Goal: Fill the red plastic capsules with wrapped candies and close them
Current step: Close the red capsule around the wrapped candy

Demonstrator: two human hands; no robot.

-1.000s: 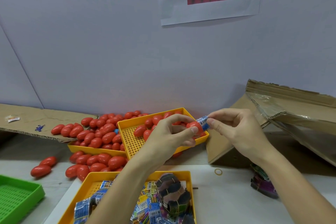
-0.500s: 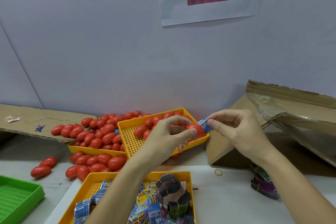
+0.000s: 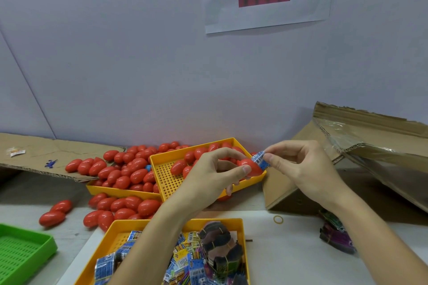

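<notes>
My left hand point(image 3: 214, 172) grips a red capsule half point(image 3: 251, 167) above the tilted yellow tray point(image 3: 165, 177). My right hand point(image 3: 298, 164) pinches a blue-and-white wrapped candy point(image 3: 260, 159) whose lower end sits at the capsule's open mouth. More red capsules point(image 3: 129, 174) lie heaped in the yellow trays and spill onto the table at the left. A near yellow tray point(image 3: 120, 227) holds several wrapped candies point(image 3: 187, 259) and a banded bundle point(image 3: 220, 247).
A green perforated tray point(image 3: 23, 252) sits at the lower left. Open cardboard boxes point(image 3: 361, 146) stand at the right, flattened cardboard point(image 3: 34, 152) at the left. A rubber band point(image 3: 278, 219) and a purple packet bundle point(image 3: 335, 233) lie on the white table.
The candy has tilted more upright at the capsule's mouth, and both hands have shifted slightly; the grips are the same.
</notes>
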